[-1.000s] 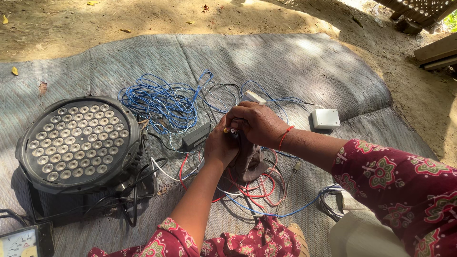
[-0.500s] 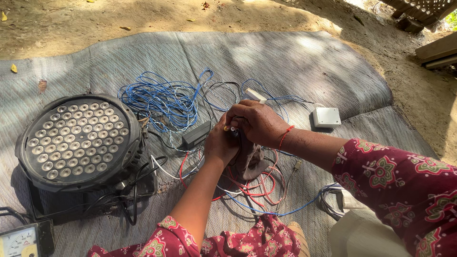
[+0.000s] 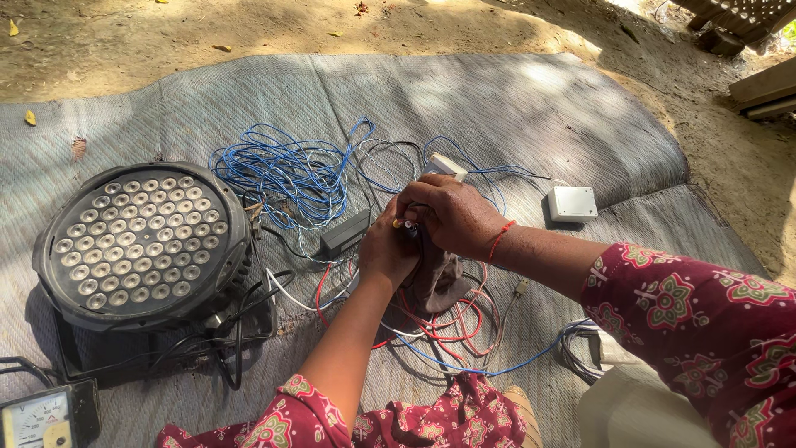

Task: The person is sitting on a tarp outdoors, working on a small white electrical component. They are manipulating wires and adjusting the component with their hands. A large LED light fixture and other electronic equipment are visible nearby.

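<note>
Starting at the mat's [image 3: 514,99] left edge, a round black lamp [image 3: 143,242] studded with small bulbs sits with its leads trailing loose, a meter [image 3: 37,419] at the near-left corner. Toward the middle, a blue wire tangle [image 3: 286,178] lies uncoiled beside a black box [image 3: 344,234]. The left hand [image 3: 386,253] and right hand [image 3: 448,217] press together, pinching small wire ends [image 3: 402,223] mid-mat, so the joining looks unfinished. A white box [image 3: 572,203] waits unconnected rightward.
</note>
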